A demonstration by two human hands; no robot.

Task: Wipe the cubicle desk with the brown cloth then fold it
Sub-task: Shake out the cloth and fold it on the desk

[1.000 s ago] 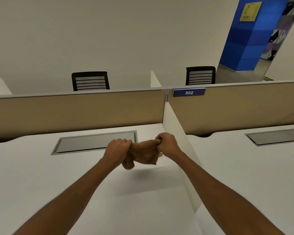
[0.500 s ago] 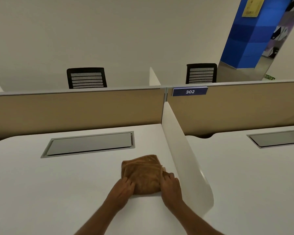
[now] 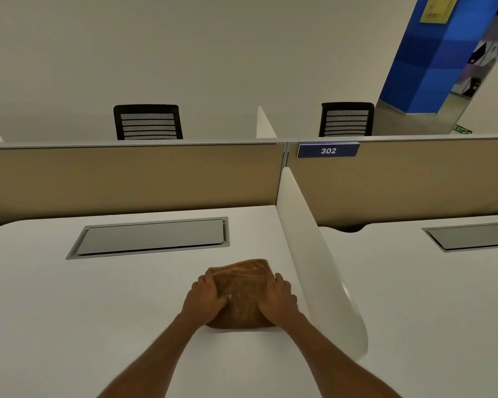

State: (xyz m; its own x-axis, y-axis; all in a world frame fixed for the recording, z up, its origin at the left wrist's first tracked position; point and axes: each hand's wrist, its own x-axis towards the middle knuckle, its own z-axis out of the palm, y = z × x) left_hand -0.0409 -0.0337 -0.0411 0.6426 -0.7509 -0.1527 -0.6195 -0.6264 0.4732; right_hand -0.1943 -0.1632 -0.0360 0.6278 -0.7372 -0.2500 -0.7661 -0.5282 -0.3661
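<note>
Brown cloth, a soft folded square, lies under flat open left and right hands.

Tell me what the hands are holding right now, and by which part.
Neither hand grips anything. The left hand and right hand lie flat on the brown cloth, pressing its left and right sides onto the white desk.

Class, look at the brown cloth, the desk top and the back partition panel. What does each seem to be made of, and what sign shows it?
Brown cloth: soft towelling or microfibre, likely; matte, creased.
Desk top: smooth white laminate, probably; even, faint sheen.
Back partition panel: tan, matte, perhaps fabric-covered.
</note>
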